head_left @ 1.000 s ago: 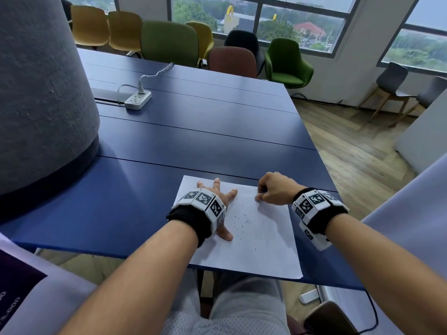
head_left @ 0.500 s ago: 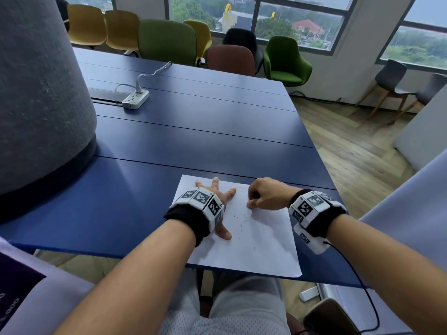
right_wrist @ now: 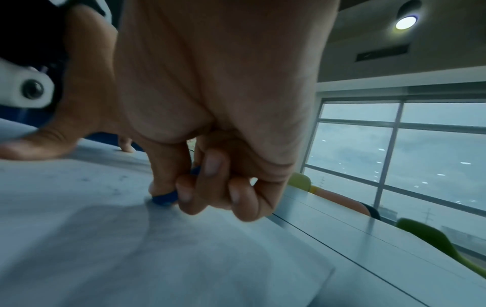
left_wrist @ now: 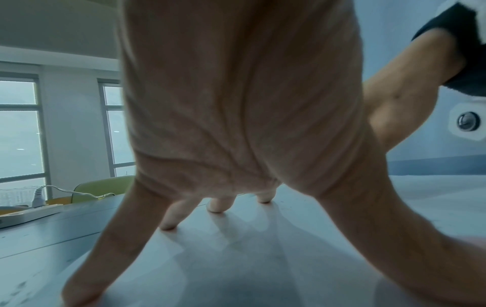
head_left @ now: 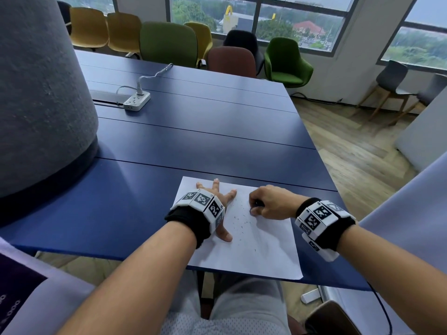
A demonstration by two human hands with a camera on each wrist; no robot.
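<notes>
A white sheet of paper (head_left: 254, 250) lies on the blue table (head_left: 193, 141) at its near edge, sprinkled with small dark flecks. My left hand (head_left: 222, 200) presses flat on the sheet's upper left part, fingers spread straight (left_wrist: 168, 220). My right hand (head_left: 268, 201) sits curled on the upper right part of the paper. Its thumb and fingers (right_wrist: 205, 187) pinch a small blue piece (right_wrist: 164, 198), which looks like an eraser, with its tip touching the paper (right_wrist: 131, 259). Most of the blue piece is hidden inside the fist.
A large grey felt-covered cylinder (head_left: 36, 105) stands on the table at the left. A white power strip (head_left: 136, 101) with a cable lies farther back. Coloured chairs (head_left: 169, 44) line the far side. The table's right edge drops to a wooden floor (head_left: 350, 153).
My right hand has slid a little left and toward me across the paper, still pinching the blue piece. The left hand has stayed flat in the same place.
</notes>
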